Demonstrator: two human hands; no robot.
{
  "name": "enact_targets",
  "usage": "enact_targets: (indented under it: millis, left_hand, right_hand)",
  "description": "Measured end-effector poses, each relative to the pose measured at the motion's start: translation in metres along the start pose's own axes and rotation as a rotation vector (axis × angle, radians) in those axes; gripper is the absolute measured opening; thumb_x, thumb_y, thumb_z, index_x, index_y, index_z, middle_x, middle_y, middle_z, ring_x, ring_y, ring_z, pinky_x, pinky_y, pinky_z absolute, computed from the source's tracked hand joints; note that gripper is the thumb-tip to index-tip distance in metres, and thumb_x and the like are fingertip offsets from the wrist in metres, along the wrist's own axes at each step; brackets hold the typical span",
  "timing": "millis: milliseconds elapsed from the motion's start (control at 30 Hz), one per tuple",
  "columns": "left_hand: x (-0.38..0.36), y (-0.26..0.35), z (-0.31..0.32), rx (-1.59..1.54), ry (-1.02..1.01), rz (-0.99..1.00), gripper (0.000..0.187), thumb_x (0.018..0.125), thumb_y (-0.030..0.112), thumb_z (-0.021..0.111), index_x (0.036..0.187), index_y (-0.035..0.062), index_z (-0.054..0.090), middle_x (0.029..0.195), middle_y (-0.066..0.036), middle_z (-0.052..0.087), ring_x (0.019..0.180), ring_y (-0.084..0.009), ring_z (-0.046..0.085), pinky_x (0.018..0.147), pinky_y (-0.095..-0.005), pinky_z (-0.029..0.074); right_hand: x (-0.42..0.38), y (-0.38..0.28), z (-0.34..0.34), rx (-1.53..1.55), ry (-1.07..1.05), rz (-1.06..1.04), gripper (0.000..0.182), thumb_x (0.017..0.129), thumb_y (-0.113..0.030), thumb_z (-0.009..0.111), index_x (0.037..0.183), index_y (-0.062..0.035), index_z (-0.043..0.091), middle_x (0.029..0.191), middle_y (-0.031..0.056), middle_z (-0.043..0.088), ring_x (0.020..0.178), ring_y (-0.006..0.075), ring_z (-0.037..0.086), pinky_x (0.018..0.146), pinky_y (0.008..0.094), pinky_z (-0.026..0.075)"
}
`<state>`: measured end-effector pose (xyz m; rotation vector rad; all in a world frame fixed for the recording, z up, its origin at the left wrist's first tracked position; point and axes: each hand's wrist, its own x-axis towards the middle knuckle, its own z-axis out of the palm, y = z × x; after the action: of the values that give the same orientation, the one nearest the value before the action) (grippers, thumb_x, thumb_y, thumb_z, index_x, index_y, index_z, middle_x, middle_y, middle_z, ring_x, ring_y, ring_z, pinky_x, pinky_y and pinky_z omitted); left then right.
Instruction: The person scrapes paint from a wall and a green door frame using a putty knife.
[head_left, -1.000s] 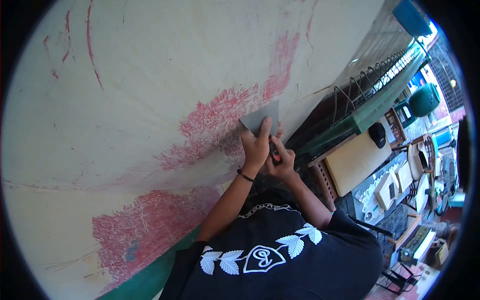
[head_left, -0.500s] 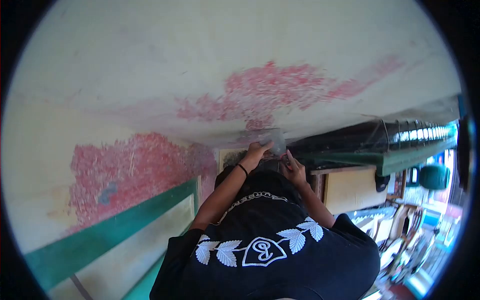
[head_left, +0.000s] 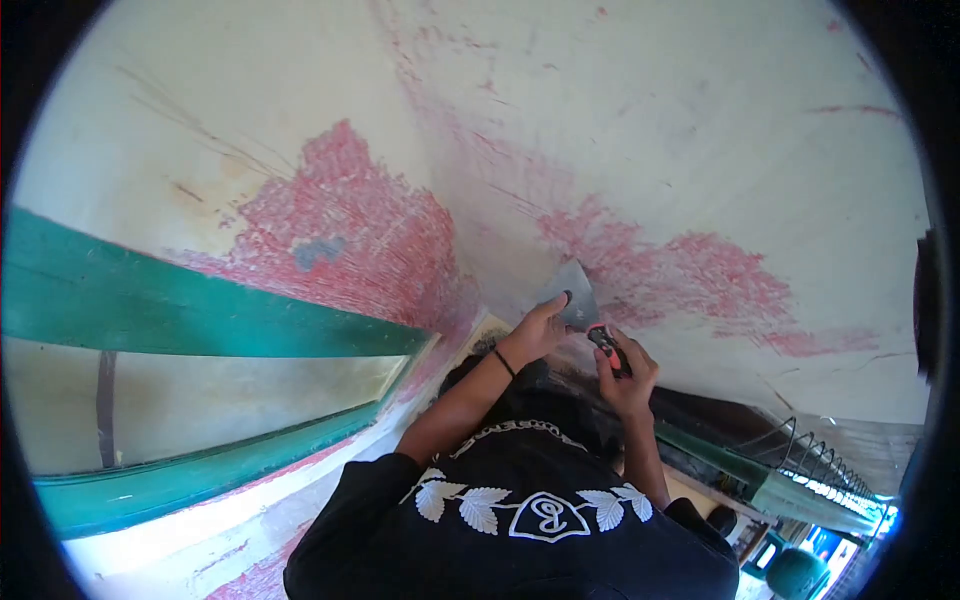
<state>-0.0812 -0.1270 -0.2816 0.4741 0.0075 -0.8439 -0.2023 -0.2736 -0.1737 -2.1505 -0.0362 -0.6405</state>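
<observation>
A scraper (head_left: 577,291) with a wide grey metal blade and a red and black handle (head_left: 611,351) is at the middle of the view. Its blade edge is at the wall (head_left: 640,130), beside a patch of exposed red (head_left: 715,277). My right hand (head_left: 630,375) is wrapped round the handle. The fingers of my left hand (head_left: 538,335) press on the blade, the thumb on its face; a black band circles that wrist.
Another red patch (head_left: 370,235) with a grey spot marks the wall at left, above a green frame (head_left: 200,295). At lower right are a green ledge (head_left: 700,450), a wire coil (head_left: 825,455) and a green container (head_left: 797,573).
The view has turned, so the green frame shows larger at left. Both hands and the scraper appear lower and further right, and the scraper's handle now shows clearly.
</observation>
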Motion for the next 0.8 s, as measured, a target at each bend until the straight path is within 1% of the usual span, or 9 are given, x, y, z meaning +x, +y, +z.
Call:
enact_targets:
  millis: [67,133,233,333,367,467,600,700,800]
  left_hand:
    - [-0.012,0.027,0.022,0.17,0.109,0.18,0.044,0.102,0.036,0.057,0.129,0.001,0.056,0.118,-0.015,0.068,0.107,-0.0269,0.067,0.094,-0.0429,0.053]
    - [-0.029,0.055,0.041,0.422,0.207,0.411,0.048,0.105,0.037,0.051,0.132,-0.0016,0.052,0.118,-0.019,0.067,0.103,-0.0274,0.069,0.089,-0.041,0.056]
    - [-0.053,0.104,0.075,0.437,0.425,0.679,0.047,0.107,0.034,0.047,0.128,-0.0074,0.055,0.116,-0.019,0.069,0.09,-0.0263,0.072,0.077,-0.0354,0.06]
    - [-0.072,0.148,0.098,0.557,0.489,0.86,0.05,0.108,0.035,0.045,0.123,-0.0108,0.057,0.115,-0.02,0.069,0.087,-0.0261,0.072,0.072,-0.0354,0.061]
    - [-0.073,0.155,0.096,0.573,0.531,0.896,0.046,0.108,0.032,0.046,0.125,-0.0102,0.051,0.112,-0.02,0.07,0.078,-0.0266,0.072,0.067,-0.0338,0.059]
    - [-0.072,0.157,0.057,0.553,0.648,0.876,0.043,0.107,0.029,0.047,0.119,-0.0121,0.052,0.104,-0.02,0.072,0.071,-0.026,0.072,0.065,-0.0336,0.059]
    - [-0.063,0.165,0.044,0.637,0.665,0.892,0.04,0.106,0.025,0.049,0.113,-0.0136,0.055,0.097,-0.021,0.072,0.066,-0.0248,0.07,0.062,-0.0327,0.059]
    - [-0.061,0.164,0.056,0.609,0.692,0.896,0.038,0.106,0.025,0.05,0.109,-0.0125,0.057,0.093,-0.02,0.072,0.064,-0.0234,0.069,0.059,-0.0321,0.057]
    - [-0.056,0.159,0.047,0.586,0.734,0.928,0.038,0.105,0.026,0.052,0.103,-0.0109,0.06,0.088,-0.017,0.071,0.063,-0.0217,0.069,0.056,-0.0319,0.056]
  right_hand:
    - [0.013,0.006,0.031,0.069,-0.05,-0.022,0.041,0.081,-0.001,0.074,0.121,-0.0001,0.067,0.097,0.0194,0.072,0.084,0.028,0.072,0.076,0.0354,0.056]
    - [0.027,-0.002,0.067,0.159,-0.092,-0.109,0.041,0.086,-0.002,0.069,0.127,0.0,0.064,0.094,0.0183,0.071,0.077,0.0255,0.069,0.071,0.0335,0.054]
    - [0.06,-0.03,0.124,0.343,-0.107,-0.206,0.046,0.087,-0.001,0.066,0.133,0.0,0.062,0.087,0.0178,0.07,0.071,0.0236,0.068,0.069,0.0323,0.053]
    - [0.08,-0.052,0.162,0.457,-0.118,-0.213,0.048,0.089,0.0,0.064,0.136,0.0008,0.059,0.085,0.0168,0.07,0.07,0.0207,0.067,0.07,0.0311,0.053]
    - [0.082,-0.056,0.171,0.467,-0.157,-0.184,0.048,0.089,-0.001,0.064,0.137,0.0012,0.058,0.084,0.017,0.07,0.069,0.02,0.067,0.07,0.0308,0.053]
    - [0.073,-0.042,0.198,0.474,-0.188,-0.205,0.05,0.088,-0.001,0.064,0.138,0.0018,0.057,0.082,0.0175,0.069,0.067,0.019,0.067,0.07,0.0303,0.053]
    - [0.086,-0.03,0.214,0.46,-0.153,-0.263,0.053,0.086,-0.002,0.064,0.139,0.0019,0.056,0.082,0.0182,0.07,0.067,0.0199,0.07,0.067,0.0301,0.054]
    - [0.086,-0.035,0.197,0.425,-0.306,-0.121,0.053,0.085,-0.001,0.063,0.138,0.0022,0.056,0.083,0.0188,0.07,0.069,0.0225,0.072,0.067,0.0302,0.054]
    - [0.083,-0.02,0.208,0.463,-0.222,-0.228,0.053,0.084,0.0,0.062,0.137,0.0028,0.057,0.082,0.0189,0.07,0.068,0.0241,0.072,0.066,0.03,0.054]
